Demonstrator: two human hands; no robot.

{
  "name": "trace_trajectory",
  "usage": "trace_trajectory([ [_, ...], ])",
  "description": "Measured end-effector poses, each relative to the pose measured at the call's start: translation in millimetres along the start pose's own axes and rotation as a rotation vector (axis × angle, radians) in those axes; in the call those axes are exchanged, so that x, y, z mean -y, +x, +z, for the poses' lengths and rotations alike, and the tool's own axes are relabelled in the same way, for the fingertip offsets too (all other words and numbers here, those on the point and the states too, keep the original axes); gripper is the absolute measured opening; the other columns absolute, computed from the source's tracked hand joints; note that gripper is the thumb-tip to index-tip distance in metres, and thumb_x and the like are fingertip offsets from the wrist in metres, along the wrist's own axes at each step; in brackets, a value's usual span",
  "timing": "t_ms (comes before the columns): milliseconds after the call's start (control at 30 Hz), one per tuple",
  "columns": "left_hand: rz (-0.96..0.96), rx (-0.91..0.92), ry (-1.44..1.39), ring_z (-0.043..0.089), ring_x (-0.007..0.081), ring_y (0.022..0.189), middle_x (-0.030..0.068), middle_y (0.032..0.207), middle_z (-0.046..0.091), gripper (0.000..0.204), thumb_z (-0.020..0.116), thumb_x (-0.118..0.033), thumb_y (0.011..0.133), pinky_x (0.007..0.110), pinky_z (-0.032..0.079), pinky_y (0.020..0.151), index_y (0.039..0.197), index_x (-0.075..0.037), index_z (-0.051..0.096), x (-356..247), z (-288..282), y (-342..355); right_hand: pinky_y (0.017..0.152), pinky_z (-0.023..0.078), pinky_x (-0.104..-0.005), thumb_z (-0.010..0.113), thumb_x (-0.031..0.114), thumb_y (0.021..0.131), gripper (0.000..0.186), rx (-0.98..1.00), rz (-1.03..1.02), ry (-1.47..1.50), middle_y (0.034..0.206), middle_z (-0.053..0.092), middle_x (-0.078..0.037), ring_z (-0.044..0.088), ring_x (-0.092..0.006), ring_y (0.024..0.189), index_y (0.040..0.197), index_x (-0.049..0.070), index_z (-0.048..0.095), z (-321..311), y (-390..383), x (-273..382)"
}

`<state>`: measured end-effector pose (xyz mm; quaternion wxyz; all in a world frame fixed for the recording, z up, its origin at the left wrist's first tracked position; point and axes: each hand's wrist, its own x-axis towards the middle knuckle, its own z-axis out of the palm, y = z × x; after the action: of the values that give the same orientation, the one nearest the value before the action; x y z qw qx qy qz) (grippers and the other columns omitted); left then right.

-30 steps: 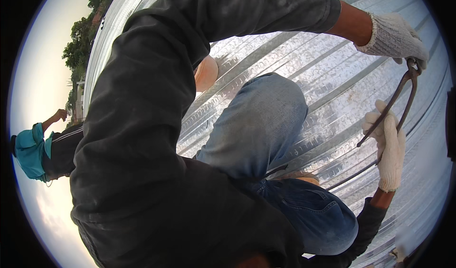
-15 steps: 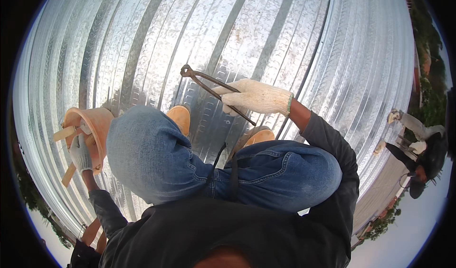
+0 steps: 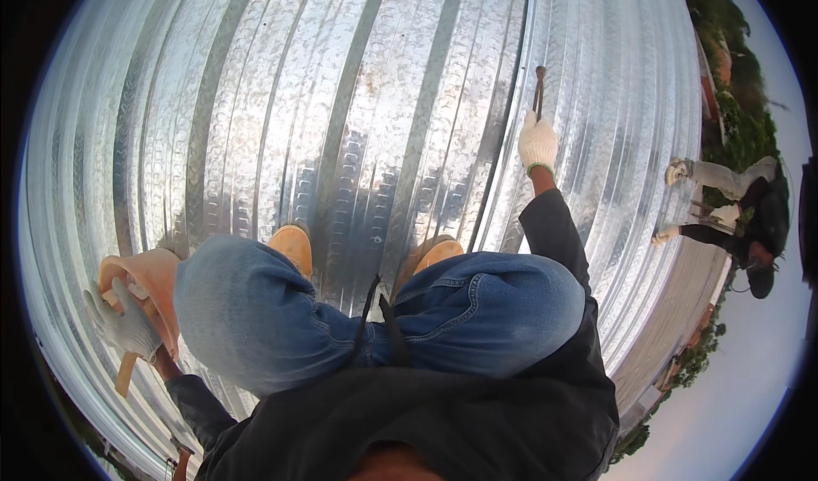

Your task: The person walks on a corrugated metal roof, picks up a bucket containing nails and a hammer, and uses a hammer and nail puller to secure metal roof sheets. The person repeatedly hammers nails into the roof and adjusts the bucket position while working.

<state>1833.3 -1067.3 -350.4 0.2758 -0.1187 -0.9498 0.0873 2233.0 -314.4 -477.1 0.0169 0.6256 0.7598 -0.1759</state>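
A pair of dark metal pincers is closed in my right hand, which wears a white knit glove. The jaw end points away from me, over the corrugated metal sheet just right of a long seam. My left hand, in a greyish-white glove, lies across the mouth of an orange bucket beside my left knee. Its fingers are spread, and I see nothing gripped in them. Below that hand a wooden piece sticks out of the bucket. The rest of the bucket's contents is hidden by the glove.
I squat on the ribbed sheets in tan boots. Another person in dark clothes and light gloves is bent over at the right edge. Trees stand beyond the sheets. At lower left, part of another person's arm shows.
My right hand has swung forward and right with the pincers, whose handles were spread and now look together. My left hand has spread its fingers at the bucket. The view has shifted.
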Motion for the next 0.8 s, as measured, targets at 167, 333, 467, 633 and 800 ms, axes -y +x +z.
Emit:
trace_trajectory([
  [167, 0.181, 0.082, -0.455, 0.061, 0.0386, 0.154, 0.0186, 0.167, 0.066, 0.057, 0.083, -0.033, 0.107, 0.055, 0.048, 0.128, 0.158, -0.01, 0.07, -138, 22, 28, 0.106, 0.058, -0.0654, 0.044, 0.046, 0.115, 0.063, -0.125, -0.106, -0.047, 0.121, 0.079, -0.037, 0.076, -0.0561, 0.118, 0.122, -0.005, 0.081, 12, 8, -20],
  [333, 0.514, 0.274, -0.675, 0.058, 0.0422, 0.155, 0.0208, 0.171, 0.06, 0.065, 0.086, -0.023, 0.1, 0.057, 0.043, 0.131, 0.16, -0.009, 0.066, -269, 58, 31, 0.104, 0.057, -0.0642, 0.046, 0.052, 0.115, 0.067, 0.118, 0.024, -0.258, 0.117, 0.08, -0.036, 0.077, -0.0557, 0.116, 0.123, -0.005, 0.079, 9, 8, -13],
  [467, 0.579, 0.48, -0.74, 0.056, 0.0448, 0.156, 0.0241, 0.171, 0.059, 0.068, 0.084, -0.028, 0.1, 0.057, 0.042, 0.131, 0.161, -0.007, 0.064, -316, 69, -6, 0.11, 0.057, -0.0628, 0.047, 0.052, 0.115, 0.065, -0.075, 0.066, 0.039, 0.127, 0.079, -0.036, 0.074, -0.0553, 0.126, 0.124, -0.003, 0.081, 11, 6, -20],
  [633, 0.391, 0.687, -0.817, 0.055, 0.0494, 0.155, 0.0309, 0.168, 0.058, 0.075, 0.079, -0.036, 0.102, 0.058, 0.042, 0.131, 0.163, 0.002, 0.058, -327, 87, -56, 0.11, 0.056, -0.063, 0.05, 0.055, 0.114, 0.068, 0.188, 0.07, -0.175, 0.126, 0.079, -0.037, 0.074, -0.0555, 0.125, 0.125, -0.005, 0.08, 11, 9, -19],
  [800, 0.333, 0.671, -0.853, 0.057, 0.0516, 0.151, 0.0349, 0.163, 0.06, 0.076, 0.077, -0.036, 0.103, 0.059, 0.042, 0.128, 0.161, 0.007, 0.056, -326, 101, -79, 0.101, 0.057, -0.0613, 0.052, 0.047, 0.113, 0.061, 0.307, -0.015, 0.035, 0.112, 0.081, -0.032, 0.077, -0.0528, 0.109, 0.125, -0.007, 0.077, -25, 13, 20],
])
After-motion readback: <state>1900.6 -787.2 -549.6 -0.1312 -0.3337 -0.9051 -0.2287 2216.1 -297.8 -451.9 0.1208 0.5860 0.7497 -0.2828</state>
